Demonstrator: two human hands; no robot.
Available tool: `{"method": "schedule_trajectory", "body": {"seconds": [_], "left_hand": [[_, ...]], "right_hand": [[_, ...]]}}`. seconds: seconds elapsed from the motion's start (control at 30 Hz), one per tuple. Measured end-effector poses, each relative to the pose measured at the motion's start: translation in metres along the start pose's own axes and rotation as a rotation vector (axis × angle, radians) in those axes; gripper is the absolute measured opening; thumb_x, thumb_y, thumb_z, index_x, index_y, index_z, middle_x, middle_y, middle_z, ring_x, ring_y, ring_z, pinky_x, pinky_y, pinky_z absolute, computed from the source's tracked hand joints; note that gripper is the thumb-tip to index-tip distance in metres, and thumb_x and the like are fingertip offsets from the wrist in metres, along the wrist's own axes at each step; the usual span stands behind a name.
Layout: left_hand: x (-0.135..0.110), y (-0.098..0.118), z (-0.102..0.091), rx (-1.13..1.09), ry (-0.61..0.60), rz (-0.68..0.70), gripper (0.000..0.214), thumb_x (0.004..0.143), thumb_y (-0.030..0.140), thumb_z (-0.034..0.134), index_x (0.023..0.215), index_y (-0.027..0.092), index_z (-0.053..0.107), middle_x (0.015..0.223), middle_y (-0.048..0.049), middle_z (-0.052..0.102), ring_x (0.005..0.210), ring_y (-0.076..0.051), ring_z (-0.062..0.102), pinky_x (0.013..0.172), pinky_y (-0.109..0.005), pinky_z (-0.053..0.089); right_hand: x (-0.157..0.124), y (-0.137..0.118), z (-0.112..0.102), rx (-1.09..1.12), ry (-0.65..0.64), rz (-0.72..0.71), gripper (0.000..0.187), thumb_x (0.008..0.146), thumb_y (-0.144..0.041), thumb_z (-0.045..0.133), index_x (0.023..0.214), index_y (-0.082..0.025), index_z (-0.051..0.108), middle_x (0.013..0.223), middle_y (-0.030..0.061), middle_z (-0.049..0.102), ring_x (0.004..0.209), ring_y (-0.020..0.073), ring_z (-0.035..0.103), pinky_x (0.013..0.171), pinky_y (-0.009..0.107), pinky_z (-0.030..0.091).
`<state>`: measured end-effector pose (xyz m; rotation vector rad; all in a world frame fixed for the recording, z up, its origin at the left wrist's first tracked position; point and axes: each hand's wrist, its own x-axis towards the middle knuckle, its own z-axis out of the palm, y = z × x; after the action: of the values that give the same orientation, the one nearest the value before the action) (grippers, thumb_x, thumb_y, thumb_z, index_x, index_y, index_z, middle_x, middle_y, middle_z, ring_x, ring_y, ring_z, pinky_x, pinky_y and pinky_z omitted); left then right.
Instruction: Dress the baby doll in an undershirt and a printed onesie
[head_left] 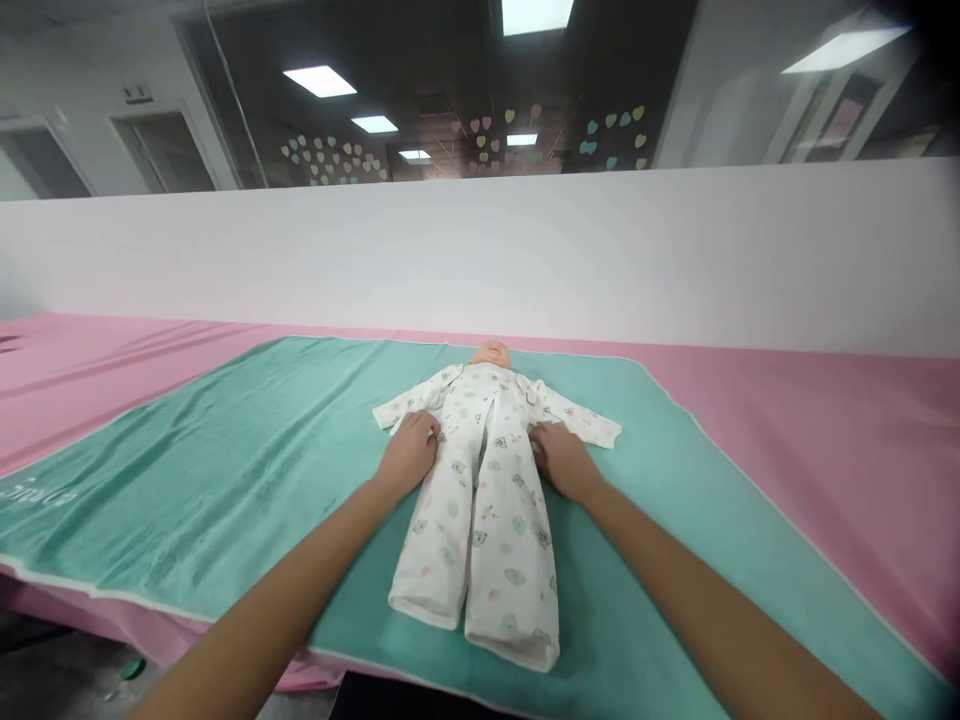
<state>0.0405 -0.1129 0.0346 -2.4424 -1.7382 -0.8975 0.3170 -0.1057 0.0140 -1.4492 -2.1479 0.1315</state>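
A baby doll (491, 353) lies on its back with its head at the far end. It wears a white long-sleeved baby top (577, 415) with its sleeves spread to both sides. White baby pants (510, 560) with a green leaf and animal print cover its lower body, the legs stretched toward me. My left hand (410, 450) is closed at the left side of the pants near the waist, fingers curled at the fabric. At the opposite side, my right hand (561, 455) grips the pants' edge, its fingertips partly hidden.
Under the doll a teal blanket (225, 480) with a white border lies over a pink cover (787, 420). A low white wall (480, 260) stands behind, with dark glass above. The near blanket edge drops toward the floor at lower left.
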Motion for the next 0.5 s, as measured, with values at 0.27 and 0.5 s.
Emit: {"method": "schedule_trajectory", "body": {"seconds": [0.27, 0.5], "left_hand": [[0.029, -0.018, 0.043, -0.033, -0.203, 0.247, 0.042, 0.085, 0.031, 0.049, 0.124, 0.018, 0.055, 0.132, -0.0105, 0.051, 0.124, -0.029, 0.039, 0.105, -0.04, 0.031], [0.02, -0.004, 0.032, -0.194, -0.227, 0.238, 0.05, 0.085, 0.039, 0.047, 0.132, 0.024, 0.047, 0.137, -0.0046, 0.048, 0.131, -0.025, 0.034, 0.108, -0.037, 0.03]], "right_hand": [[0.003, 0.002, 0.026, -0.032, -0.039, -0.268, 0.038, 0.081, -0.025, 0.05, 0.117, -0.021, 0.059, 0.124, 0.0114, 0.056, 0.122, 0.0287, 0.042, 0.108, 0.048, 0.023], [0.006, -0.021, 0.027, 0.301, -0.015, 0.091, 0.034, 0.081, -0.034, 0.05, 0.11, -0.019, 0.06, 0.113, 0.0104, 0.062, 0.102, 0.0286, 0.056, 0.087, 0.045, 0.047]]}}
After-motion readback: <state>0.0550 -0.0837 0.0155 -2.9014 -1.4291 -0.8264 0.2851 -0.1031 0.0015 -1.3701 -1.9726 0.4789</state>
